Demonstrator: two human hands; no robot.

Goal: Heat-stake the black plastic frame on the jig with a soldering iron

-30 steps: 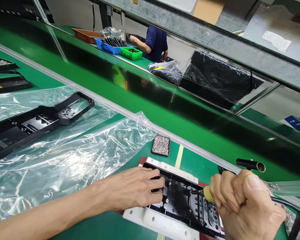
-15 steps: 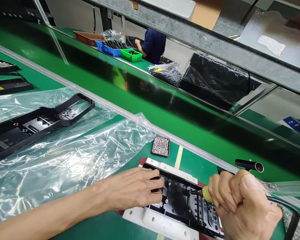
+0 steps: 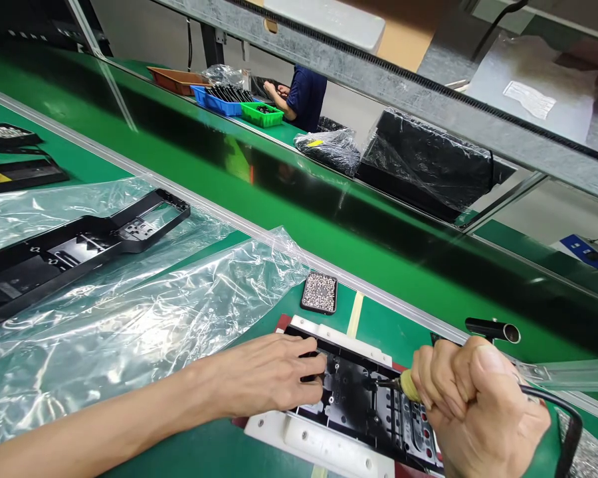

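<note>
My right hand [image 3: 471, 405] is clenched around a power screwdriver [image 3: 401, 384], whose tip rests on a black plastic part [image 3: 359, 405]. That part lies in a white fixture [image 3: 319, 445] on the green bench. Flat on the part's left end lies my left hand [image 3: 266, 375], fingers pressing it down. A black cable [image 3: 571, 425] loops off the tool at the right. Just beyond the fixture stands a small black tray of screws [image 3: 319, 292].
Clear plastic bags [image 3: 129, 318] cover the bench to the left, with a long black frame [image 3: 80, 242] on them. A dark conveyor belt [image 3: 303, 199] runs behind. Across it are bagged black parts [image 3: 428, 162], coloured bins [image 3: 229, 99] and a person in blue [image 3: 306, 96].
The view has drifted slightly; my right hand and the screwdriver have shifted a little left on the part. The left hand stays put.
</note>
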